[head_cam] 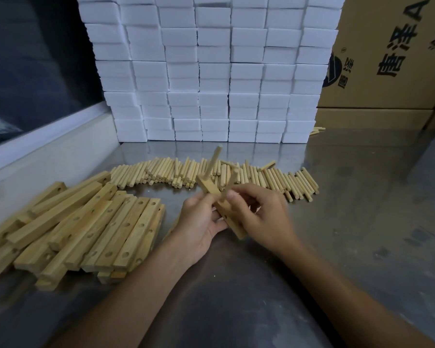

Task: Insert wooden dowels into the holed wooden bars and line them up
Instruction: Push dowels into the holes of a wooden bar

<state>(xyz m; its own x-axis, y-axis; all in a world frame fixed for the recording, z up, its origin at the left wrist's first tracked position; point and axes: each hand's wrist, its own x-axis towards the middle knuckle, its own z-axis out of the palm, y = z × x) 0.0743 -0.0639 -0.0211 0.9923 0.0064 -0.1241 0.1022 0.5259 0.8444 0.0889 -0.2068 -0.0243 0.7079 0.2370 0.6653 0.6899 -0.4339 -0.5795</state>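
both forearms reach in from the near edge of the worktop (362, 197) and meet above its middle. the left hand (199, 219) lies palm up, fingers curled under and around the holed bar (226, 209), which it grips a little above the steel surface. the bar is tilted, its far end raised and pointing away toward the dowel row, its near end low beside the right wrist. one dowel (212, 164) stands out of the bar's far end, leaning slightly right, its tip clear above everything else on the worktop. the right hand (259, 209) comes over the bar from the right, knuckles up, wrist bent, thumb and fingers pinching a second dowel (232, 183) against the bar's middle; whether its tip is seated in a hole cannot be told, since the fingers cover that spot.

a loose heap of holed bars (86, 227) lies toward the left edge of the worktop, bars crossing and overlapping, round holes showing on their upper faces. a long row of loose dowels (261, 179) lies across the worktop beyond the hands, running from behind the heap toward the right. a wall of stacked white blocks (211, 71) stands along the far edge, with cardboard boxes (387, 59) at the far right corner.
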